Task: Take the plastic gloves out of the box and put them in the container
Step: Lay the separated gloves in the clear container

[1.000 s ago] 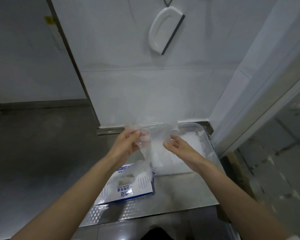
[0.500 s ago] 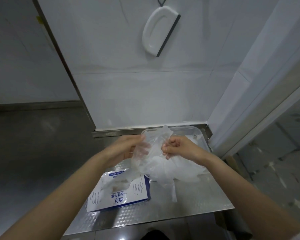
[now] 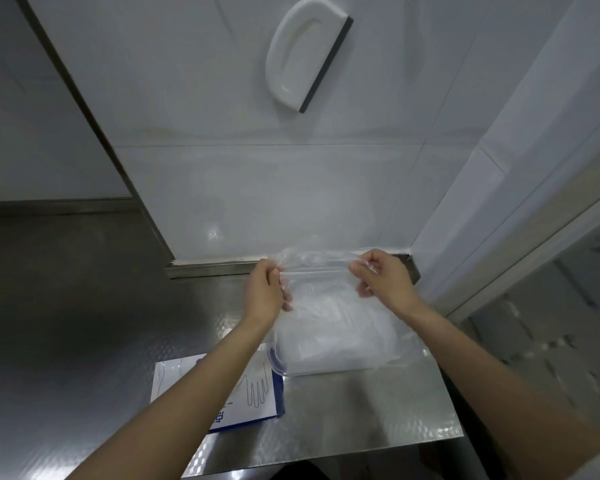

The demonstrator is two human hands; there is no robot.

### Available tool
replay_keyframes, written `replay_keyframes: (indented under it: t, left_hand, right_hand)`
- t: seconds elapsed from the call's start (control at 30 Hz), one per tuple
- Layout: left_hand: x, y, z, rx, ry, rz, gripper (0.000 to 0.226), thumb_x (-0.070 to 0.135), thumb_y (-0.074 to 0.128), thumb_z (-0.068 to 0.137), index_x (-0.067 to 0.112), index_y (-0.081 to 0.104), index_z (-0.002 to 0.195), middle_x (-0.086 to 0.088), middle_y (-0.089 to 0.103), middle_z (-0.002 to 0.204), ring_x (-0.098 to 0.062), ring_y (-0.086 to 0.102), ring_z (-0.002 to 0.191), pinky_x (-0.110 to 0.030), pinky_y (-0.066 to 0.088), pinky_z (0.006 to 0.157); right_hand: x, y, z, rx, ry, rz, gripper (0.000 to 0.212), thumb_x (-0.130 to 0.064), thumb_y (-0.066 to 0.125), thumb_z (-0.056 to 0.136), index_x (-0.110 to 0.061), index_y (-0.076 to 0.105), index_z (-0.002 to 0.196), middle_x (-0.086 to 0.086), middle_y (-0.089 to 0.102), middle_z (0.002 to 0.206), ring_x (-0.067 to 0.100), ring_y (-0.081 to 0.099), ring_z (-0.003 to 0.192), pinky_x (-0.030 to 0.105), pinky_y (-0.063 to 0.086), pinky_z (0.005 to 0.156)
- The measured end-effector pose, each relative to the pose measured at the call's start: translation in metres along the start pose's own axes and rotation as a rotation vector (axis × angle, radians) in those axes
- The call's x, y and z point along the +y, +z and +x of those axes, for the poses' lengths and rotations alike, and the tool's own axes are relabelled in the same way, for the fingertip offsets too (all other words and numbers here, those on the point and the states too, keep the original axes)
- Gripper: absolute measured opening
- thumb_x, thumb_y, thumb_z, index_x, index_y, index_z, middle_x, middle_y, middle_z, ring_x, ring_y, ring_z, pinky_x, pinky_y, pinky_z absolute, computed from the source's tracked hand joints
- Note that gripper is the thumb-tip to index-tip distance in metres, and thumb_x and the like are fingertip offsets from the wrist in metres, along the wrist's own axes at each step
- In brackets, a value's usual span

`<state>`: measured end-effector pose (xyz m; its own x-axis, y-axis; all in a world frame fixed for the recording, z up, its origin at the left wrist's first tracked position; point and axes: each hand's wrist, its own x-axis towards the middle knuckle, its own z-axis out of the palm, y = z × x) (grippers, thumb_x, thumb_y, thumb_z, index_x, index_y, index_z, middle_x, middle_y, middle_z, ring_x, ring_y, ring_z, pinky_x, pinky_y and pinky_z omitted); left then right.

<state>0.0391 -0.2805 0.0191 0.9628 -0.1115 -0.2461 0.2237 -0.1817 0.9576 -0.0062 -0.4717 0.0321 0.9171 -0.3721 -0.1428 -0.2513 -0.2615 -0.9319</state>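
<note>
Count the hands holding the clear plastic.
2. The left hand pinches the stretched plastic glove at its left end, the right hand at its right end, above the container.

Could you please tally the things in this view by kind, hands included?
Hands: 2, the left hand and right hand, both pinching clear gloves
Box: 1
Container: 1
Squeegee: 1, on the wall
Gloves: too clear and bunched to count
Total: 5, gloves aside
</note>
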Motion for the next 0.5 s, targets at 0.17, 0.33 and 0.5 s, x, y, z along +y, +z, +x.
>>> replay_keyframes:
  t: [0.17,0.33,0.5]
  left_hand:
    - [-0.027,-0.008,0.009,-0.018,0.184,0.371,0.015,0.001,0.043,0.095,0.016,0.043,0.094,-0.002,0.049,0.079,-0.016,0.048,0.06,-0.02,0.039,0.05]
    - [-0.025,0.0,0.01,0.02,0.324,0.875,0.031,-0.008,0.048,0.086,0.011,0.044,0.11,-0.005,0.046,0.11,-0.023,0.051,0.072,-0.035,0.046,0.059]
    - [-0.015,0.019,0.001,-0.163,0.519,1.052,0.028,-0.007,0.042,0.086,0.013,0.049,0.103,-0.002,0.046,0.108,-0.017,0.038,0.074,-0.028,0.028,0.06]
  right_hand:
    - [0.037,0.007,0.011,0.074,-0.201,-0.556,0.02,-0.026,0.063,0.09,-0.018,0.048,0.078,-0.009,0.045,0.066,0.014,0.046,0.067,0.028,0.032,0.062]
    - [0.052,0.017,0.015,-0.114,-0.135,-0.887,0.022,-0.031,0.044,0.098,-0.015,0.051,0.112,0.006,0.064,0.1,0.027,0.062,0.091,0.033,0.042,0.073]
    - [0.062,0.019,0.021,-0.242,-0.191,-1.091,0.034,-0.035,0.037,0.101,-0.015,0.04,0.128,0.003,0.056,0.127,0.025,0.061,0.104,0.031,0.042,0.077]
